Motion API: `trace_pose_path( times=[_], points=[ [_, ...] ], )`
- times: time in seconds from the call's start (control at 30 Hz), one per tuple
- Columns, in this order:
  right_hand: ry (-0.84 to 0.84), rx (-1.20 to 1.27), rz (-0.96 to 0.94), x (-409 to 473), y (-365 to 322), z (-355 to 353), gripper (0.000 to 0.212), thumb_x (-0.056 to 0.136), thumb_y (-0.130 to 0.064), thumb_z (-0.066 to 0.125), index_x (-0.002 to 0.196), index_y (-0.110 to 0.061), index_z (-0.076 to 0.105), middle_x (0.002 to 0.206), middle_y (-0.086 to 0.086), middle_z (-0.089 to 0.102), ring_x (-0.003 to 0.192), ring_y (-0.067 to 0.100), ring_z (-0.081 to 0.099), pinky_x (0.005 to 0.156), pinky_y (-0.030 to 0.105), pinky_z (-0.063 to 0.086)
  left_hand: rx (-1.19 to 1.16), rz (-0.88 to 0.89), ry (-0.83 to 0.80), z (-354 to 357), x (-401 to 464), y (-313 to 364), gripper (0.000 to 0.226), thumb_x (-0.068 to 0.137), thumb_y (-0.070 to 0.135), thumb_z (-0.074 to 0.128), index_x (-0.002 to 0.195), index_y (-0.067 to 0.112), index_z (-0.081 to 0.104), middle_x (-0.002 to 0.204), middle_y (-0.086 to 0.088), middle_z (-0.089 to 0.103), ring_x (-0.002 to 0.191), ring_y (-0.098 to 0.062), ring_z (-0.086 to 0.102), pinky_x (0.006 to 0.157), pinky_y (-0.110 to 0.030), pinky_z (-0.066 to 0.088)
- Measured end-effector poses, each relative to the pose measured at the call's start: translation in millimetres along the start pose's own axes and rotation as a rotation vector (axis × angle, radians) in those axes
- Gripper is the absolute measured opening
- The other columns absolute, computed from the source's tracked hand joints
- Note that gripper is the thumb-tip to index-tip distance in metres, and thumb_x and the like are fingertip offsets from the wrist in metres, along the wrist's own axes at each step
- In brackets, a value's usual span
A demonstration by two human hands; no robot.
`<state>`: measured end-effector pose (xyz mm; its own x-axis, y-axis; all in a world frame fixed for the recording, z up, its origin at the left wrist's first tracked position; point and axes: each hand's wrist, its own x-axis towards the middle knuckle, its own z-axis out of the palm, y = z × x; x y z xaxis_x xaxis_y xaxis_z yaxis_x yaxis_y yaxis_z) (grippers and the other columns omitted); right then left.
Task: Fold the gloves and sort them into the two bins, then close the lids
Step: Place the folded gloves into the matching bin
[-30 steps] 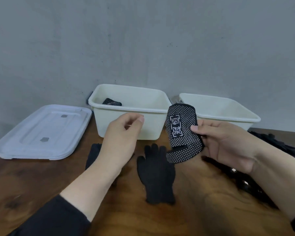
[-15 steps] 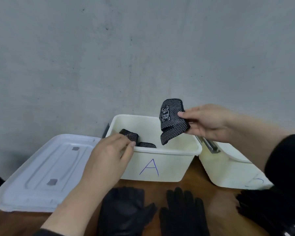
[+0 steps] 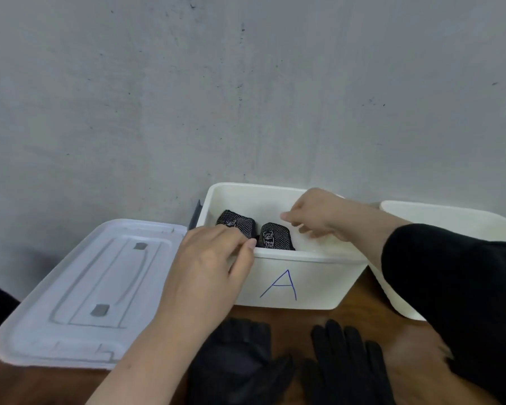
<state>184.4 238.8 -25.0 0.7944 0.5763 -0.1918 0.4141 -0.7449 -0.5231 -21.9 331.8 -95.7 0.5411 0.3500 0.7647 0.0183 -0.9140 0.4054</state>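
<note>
Two folded gloves point(image 3: 254, 230) lengthwise toward the wall point(image 3: 246, 97)

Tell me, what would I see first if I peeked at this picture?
A white bin with a big blue letter A on its front, in the middle of the table. Two folded dotted gloves lie inside, and both hands, left hand and right hand, are at the bin.

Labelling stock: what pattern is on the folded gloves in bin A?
White dots on black, head view: folded gloves.

Plain workroom or storage corner, by look: bare grey concrete wall point(image 3: 246, 97) beyond fingers, brown wooden desk point(image 3: 360, 314) beneath, white plastic bin point(image 3: 304, 276) hand-lettered "A".
</note>
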Motion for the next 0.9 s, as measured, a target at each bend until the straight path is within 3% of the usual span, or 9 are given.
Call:
trace_pose_path(
  times=[0.1, 0.2, 0.3, 0.33, 0.43, 0.57, 0.7, 0.83, 0.9],
  points=[
    [0.21, -0.021, -0.205, -25.7, -6.1, -12.1, 0.03, 0.098, -0.037, 0.064, 0.104, -0.009, 0.073, 0.098, 0.009, 0.073, 0.092, 0.026, 0.067, 0.077, 0.03, 0.049, 0.005, -0.001, 0.029, 1.4, -1.8, 2.3, 0.03, 0.097, 0.031, 0.05, 0.076, 0.014, 0.063, 0.075, 0.006, 0.06, 0.077, -0.016, 0.051, 0.078, -0.026, 0.038],
    [0.429, 0.08, -0.399, -67.7, -2.7, -23.0, 0.023, 0.1, -0.035, 0.059, 0.099, -0.017, 0.074, 0.092, 0.002, 0.074, 0.09, 0.022, 0.068, 0.077, 0.032, 0.052, -0.024, 0.036, 0.124, 2.4, -4.3, 12.3, 0.026, 0.096, 0.024, 0.054, 0.083, 0.009, 0.071, 0.092, -0.001, 0.067, 0.091, -0.017, 0.057, 0.084, -0.029, 0.042],
    [0.519, 0.215, -0.514, -123.4, 20.8, -18.7, 0.022, 0.1, -0.036, 0.058, 0.093, -0.021, 0.073, 0.089, 0.002, 0.074, 0.086, 0.022, 0.068, 0.083, 0.045, 0.056, -0.066, 0.107, 0.186, 4.9, -11.9, 34.1, 0.021, 0.098, 0.017, 0.057, 0.089, 0.005, 0.072, 0.097, -0.006, 0.068, 0.095, -0.023, 0.061, 0.088, -0.036, 0.045],
    [0.525, 0.239, -0.527, -142.8, 34.3, -12.6, 0.021, 0.1, -0.036, 0.058, 0.093, -0.023, 0.073, 0.089, -0.005, 0.074, 0.084, 0.015, 0.069, 0.08, 0.04, 0.056, -0.094, 0.126, 0.178, 6.8, -17.2, 44.6, 0.021, 0.098, 0.015, 0.057, 0.089, 0.004, 0.072, 0.095, -0.006, 0.068, 0.093, -0.025, 0.062, 0.085, -0.039, 0.047],
    [0.482, 0.243, -0.5, -198.1, 86.4, 23.1, 0.015, 0.1, -0.033, 0.058, 0.097, -0.03, 0.072, 0.086, -0.026, 0.069, 0.079, -0.005, 0.064, 0.067, 0.011, 0.045, -0.173, 0.122, 0.061, 14.4, -46.1, 79.7, 0.025, 0.099, 0.02, 0.053, 0.088, 0.006, 0.07, 0.089, -0.003, 0.067, 0.086, -0.022, 0.06, 0.077, -0.039, 0.047],
    [0.33, 0.026, -0.438, -241.9, 162.2, 77.1, 0.02, 0.098, -0.04, 0.054, 0.106, -0.032, 0.071, 0.097, -0.025, 0.065, 0.093, -0.002, 0.063, 0.079, 0.02, 0.052, -0.096, 0.134, -0.295, 23.3, -103.9, 116.9, 0.03, 0.1, 0.035, 0.042, 0.093, 0.022, 0.068, 0.087, 0.009, 0.063, 0.083, -0.009, 0.055, 0.073, -0.031, 0.048],
    [0.234, -0.046, -0.42, -257.8, 204.8, 100.7, 0.029, 0.097, -0.045, 0.053, 0.114, -0.032, 0.072, 0.118, -0.028, 0.059, 0.115, -0.007, 0.055, 0.101, 0.019, 0.045, 0.014, 0.18, -0.552, 28.3, -148.1, 129.9, 0.03, 0.1, 0.04, 0.042, 0.1, 0.028, 0.069, 0.097, 0.012, 0.061, 0.09, -0.009, 0.054, 0.079, -0.034, 0.051],
    [0.177, -0.029, -0.411, -260.3, 209.8, 101.0, 0.029, 0.099, -0.037, 0.06, 0.126, -0.032, 0.068, 0.134, -0.027, 0.054, 0.126, -0.011, 0.046, 0.107, 0.005, 0.029, 0.064, 0.192, -0.644, 25.3, -162.6, 132.7, 0.03, 0.099, 0.044, 0.051, 0.119, 0.03, 0.068, 0.119, 0.012, 0.058, 0.111, -0.011, 0.052, 0.092, -0.033, 0.045],
    [0.155, -0.025, -0.408, -261.1, 212.3, 100.3, 0.033, 0.1, -0.038, 0.059, 0.132, -0.032, 0.065, 0.141, -0.026, 0.051, 0.132, -0.011, 0.041, 0.114, 0.009, 0.025, 0.053, 0.167, -0.643, 23.2, -162.3, 133.1, 0.032, 0.099, 0.046, 0.052, 0.122, 0.03, 0.068, 0.123, 0.014, 0.058, 0.114, -0.009, 0.05, 0.096, -0.031, 0.043]
  ],
)
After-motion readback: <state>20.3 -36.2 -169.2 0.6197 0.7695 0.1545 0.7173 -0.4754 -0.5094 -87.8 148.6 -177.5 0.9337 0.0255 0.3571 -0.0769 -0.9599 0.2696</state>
